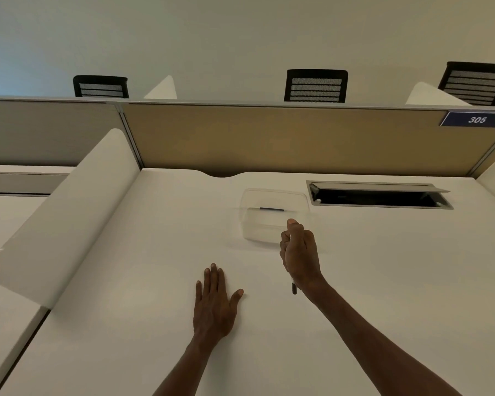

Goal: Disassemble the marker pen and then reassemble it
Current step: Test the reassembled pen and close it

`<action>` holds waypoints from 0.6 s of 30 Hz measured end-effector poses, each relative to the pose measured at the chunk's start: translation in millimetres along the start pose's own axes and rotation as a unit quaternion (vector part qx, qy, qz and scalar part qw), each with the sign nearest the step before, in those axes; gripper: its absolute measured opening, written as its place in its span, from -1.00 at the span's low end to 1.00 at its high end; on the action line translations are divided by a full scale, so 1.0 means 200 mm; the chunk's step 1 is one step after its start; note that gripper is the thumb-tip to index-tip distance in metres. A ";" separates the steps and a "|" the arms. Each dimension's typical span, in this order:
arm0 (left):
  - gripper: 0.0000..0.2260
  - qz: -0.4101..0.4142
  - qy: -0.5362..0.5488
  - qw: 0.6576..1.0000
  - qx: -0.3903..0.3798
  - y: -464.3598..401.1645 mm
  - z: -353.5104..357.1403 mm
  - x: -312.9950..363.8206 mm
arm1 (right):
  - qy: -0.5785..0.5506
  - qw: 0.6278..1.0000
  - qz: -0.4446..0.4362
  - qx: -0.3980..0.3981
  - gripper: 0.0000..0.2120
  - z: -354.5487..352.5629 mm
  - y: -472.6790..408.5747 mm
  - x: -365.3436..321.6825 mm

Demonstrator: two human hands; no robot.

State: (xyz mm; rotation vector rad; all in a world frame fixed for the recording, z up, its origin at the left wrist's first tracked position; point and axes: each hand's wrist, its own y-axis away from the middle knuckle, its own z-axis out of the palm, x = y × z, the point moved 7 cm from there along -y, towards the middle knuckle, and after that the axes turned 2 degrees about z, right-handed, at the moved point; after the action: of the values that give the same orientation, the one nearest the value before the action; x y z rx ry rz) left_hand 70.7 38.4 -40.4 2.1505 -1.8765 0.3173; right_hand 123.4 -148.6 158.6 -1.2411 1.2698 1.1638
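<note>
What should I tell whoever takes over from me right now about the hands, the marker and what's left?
Left hand: flat on the desk, fingers straight, holding nothing.
Right hand: gripping the marker pen, dark end sticking out below the fist, just in front of the clear plastic container.
In the container: one dark piece, too small to identify.
Done: cannot tell whether the pen is whole or partly taken apart; the fist hides most of it.
Left: check the pen, then finish the disassembly and reassembly.
</note>
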 end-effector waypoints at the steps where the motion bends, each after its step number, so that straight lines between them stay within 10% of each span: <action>1: -0.20 0.000 0.003 1.000 0.001 0.00 0.00 0.00 | -0.003 1.000 -0.001 0.000 -0.64 0.00 0.00 0.00; 18: -0.32 -0.034 0.107 0.993 -0.042 -0.04 -0.04 0.01 | -0.276 0.949 0.155 0.005 -0.51 -0.06 -0.06 0.12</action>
State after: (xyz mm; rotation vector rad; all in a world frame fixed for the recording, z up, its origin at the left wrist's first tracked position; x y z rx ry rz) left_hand 79.3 39.6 -33.2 2.0317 -1.6668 0.4282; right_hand 135.4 -163.1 136.1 -0.6396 1.0535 1.5898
